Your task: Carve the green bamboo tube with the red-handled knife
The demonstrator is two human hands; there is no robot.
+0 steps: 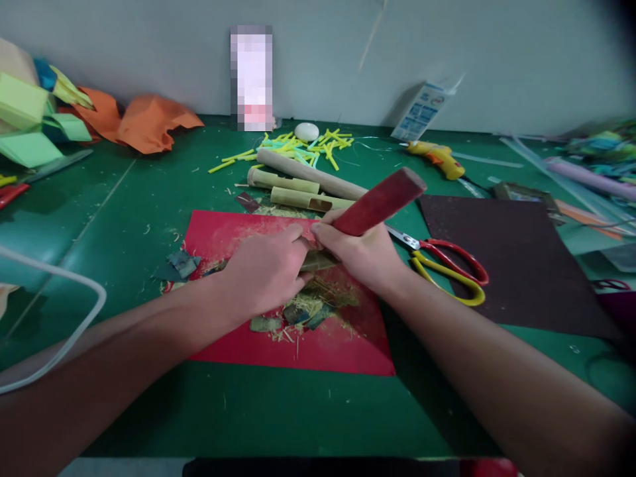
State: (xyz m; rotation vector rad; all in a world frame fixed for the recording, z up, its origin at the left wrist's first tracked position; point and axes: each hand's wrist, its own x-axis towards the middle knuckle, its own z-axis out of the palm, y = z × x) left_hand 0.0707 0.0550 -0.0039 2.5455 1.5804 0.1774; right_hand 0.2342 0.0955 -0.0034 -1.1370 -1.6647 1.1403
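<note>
My right hand [365, 255] is closed round a tool with a thick red handle [380, 202], which slants up to the right; its working end is hidden between my hands. Against it, my left hand [271, 265] has its fingers curled on a greenish bamboo piece [318, 261], partly hidden by the fingers. Both hands are over a red sheet [348, 354] strewn with shavings [311, 305] and dark chips [297, 314]. Just beyond lie two cut bamboo tubes [283, 180] and a wooden rod [308, 173].
Scissors [447, 265] with red and yellow handles rest right of my hands, partly on a dark sheet [501, 258]. Farther back are yellow straw pieces [285, 146], a white oval object [307, 132], a yellow glue gun [437, 158] and orange paper [149, 122]. A white cable [94, 281] curves at left.
</note>
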